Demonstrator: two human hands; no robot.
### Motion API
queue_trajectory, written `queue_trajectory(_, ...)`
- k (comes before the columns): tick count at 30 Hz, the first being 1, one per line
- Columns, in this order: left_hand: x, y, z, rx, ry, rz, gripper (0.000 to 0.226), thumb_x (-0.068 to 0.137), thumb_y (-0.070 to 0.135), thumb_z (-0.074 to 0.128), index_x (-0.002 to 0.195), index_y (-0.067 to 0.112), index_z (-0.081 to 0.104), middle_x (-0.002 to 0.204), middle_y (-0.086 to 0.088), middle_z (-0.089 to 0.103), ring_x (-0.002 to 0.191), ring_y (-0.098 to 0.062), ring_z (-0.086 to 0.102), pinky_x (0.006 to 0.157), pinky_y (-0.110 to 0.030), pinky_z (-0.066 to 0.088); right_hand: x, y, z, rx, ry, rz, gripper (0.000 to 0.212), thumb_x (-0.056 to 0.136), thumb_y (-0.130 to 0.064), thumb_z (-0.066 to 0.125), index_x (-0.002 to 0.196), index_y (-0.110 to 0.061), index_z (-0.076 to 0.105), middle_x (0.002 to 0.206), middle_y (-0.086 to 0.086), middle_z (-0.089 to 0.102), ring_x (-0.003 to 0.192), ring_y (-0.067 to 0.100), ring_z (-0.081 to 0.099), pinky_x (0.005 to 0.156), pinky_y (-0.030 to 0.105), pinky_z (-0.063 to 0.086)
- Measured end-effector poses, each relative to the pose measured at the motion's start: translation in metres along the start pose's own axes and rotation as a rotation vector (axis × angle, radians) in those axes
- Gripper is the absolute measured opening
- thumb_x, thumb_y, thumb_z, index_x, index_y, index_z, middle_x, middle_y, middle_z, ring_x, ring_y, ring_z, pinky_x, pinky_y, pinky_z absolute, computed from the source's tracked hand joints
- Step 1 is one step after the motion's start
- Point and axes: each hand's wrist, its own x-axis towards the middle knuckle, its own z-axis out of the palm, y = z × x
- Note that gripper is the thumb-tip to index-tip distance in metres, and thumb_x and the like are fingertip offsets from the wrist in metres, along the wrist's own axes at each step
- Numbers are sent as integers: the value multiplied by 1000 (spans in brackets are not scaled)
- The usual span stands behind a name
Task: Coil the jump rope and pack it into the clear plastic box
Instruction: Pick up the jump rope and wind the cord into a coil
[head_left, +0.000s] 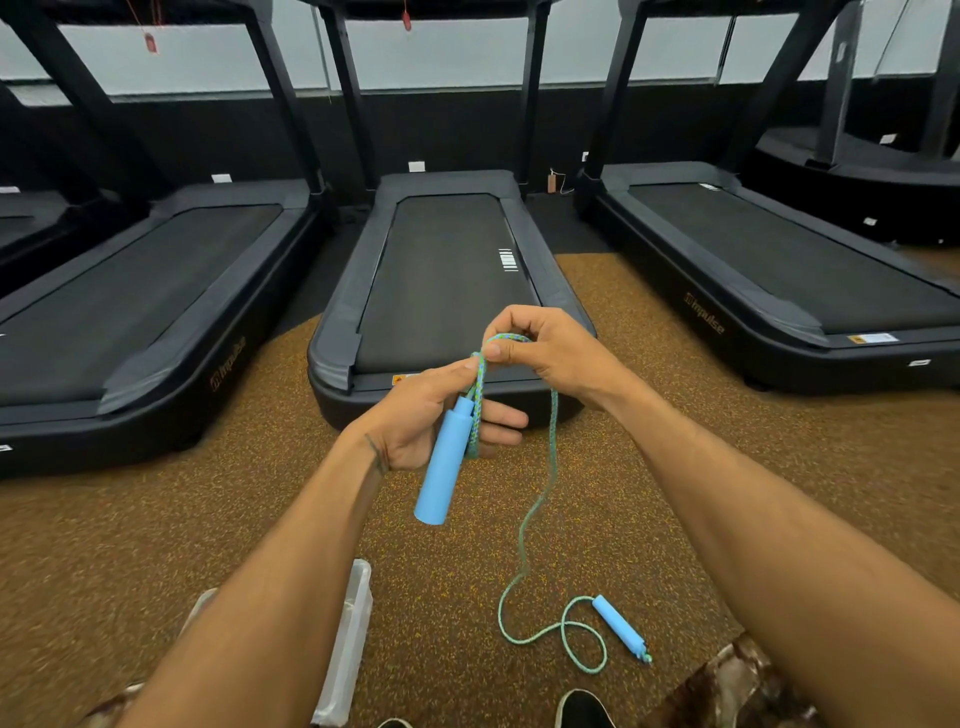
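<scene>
My left hand (415, 421) grips one light-blue handle (441, 467) of the jump rope, handle pointing down, with a short loop of the blue-green braided cord against it. My right hand (545, 348) pinches the top of that loop just above the left hand. From there the cord (540, 499) hangs down to the floor and curls to the second blue handle (621, 626), lying near my right leg. The clear plastic box (345, 649) stands on the floor under my left forearm, mostly hidden by it.
Three black treadmills stand side by side ahead; the middle treadmill (447, 280) ends just behind my hands. The floor (156, 519) is brown speckled rubber. My black shoe (584, 709) and camouflage trouser leg (727, 680) show at the bottom edge.
</scene>
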Motion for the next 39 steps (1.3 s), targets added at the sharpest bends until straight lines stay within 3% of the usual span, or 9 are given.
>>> queue_trajectory(2,-1,0,-1,-11,-44,-10,41,103,43,34,137,29,52,102,-25,73,90,-37,72,89,-48,51,1,1,0,37,8,35,6,94,-10,65,95,-4,68,84,-1,71,80,7,70,77,20,53)
queue_trajectory(7,-3,-3,-6,-35,-144,1,47,98,44,38,140,26,53,95,-23,74,94,-38,72,106,-63,35,3,3,0,-28,46,95,13,98,-19,60,96,-15,73,87,-9,70,79,-3,62,74,14,45)
queue_trajectory(11,-5,-7,-5,-157,-244,41,51,100,43,35,143,20,51,91,-21,75,95,-39,72,102,-64,39,-1,7,6,144,14,154,11,94,-18,64,88,-18,74,84,1,67,76,18,51,67,26,40)
queue_trajectory(14,-4,-9,-5,-270,-280,92,54,98,46,37,126,11,66,89,-17,76,93,-37,73,99,-63,42,-3,14,14,187,19,168,19,95,-16,62,86,-23,76,76,0,60,68,13,45,63,25,38)
queue_trajectory(19,-8,-7,-11,-400,-244,212,47,102,43,32,140,27,55,92,-15,76,93,-35,73,94,-61,47,-13,24,26,266,-81,218,26,102,-27,52,83,-18,68,74,5,56,66,17,48,62,31,42)
queue_trajectory(24,-4,-2,-19,-448,-151,251,46,104,45,30,138,29,56,101,-15,75,99,-35,71,86,-58,53,-22,39,40,197,-101,326,28,102,-31,54,105,-13,74,80,2,66,65,13,54,65,28,46)
queue_trajectory(29,-8,-1,-23,-413,-113,259,45,105,44,29,138,31,55,103,-17,74,95,-34,72,85,-55,55,-32,41,44,272,-65,381,28,100,-38,55,88,-22,74,73,0,61,59,11,54,63,29,44)
queue_trajectory(33,-10,3,-26,-380,-88,281,45,106,44,27,141,30,51,101,-16,75,91,-31,74,87,-47,57,-35,42,47,254,-91,388,32,84,-46,71,95,-16,74,71,-2,58,60,11,51,61,27,44)
queue_trajectory(39,-8,7,-26,-339,-67,274,44,105,44,28,139,32,53,105,-16,74,92,-32,73,83,-47,59,-33,37,48,257,-83,375,20,93,-39,64,89,-22,74,73,1,59,61,12,54,59,26,47)
